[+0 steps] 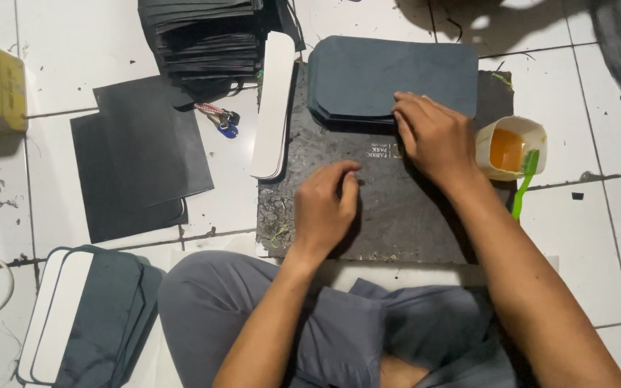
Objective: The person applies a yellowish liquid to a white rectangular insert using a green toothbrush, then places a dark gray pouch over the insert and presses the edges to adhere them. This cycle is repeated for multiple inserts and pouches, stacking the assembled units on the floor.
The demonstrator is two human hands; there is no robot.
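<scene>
Right hand (pixel 433 136) fingertips pressing edge of stacked dark grey rounded fabric pieces (pixel 389 75), left hand (pixel 327 205) curled empty on dark work board (pixel 397 215), white cup of orange glue (pixel 509 147) beside.

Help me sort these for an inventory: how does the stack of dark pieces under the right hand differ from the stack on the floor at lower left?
The stack on the work board lies neatly squared, grey faces up, with the right hand on its near edge. The lower-left stack is fanned out, showing white edges, and no hand touches it. The first rests on the dark board; the second on the tiled floor. Both are dark grey pieces with rounded corners.
</scene>
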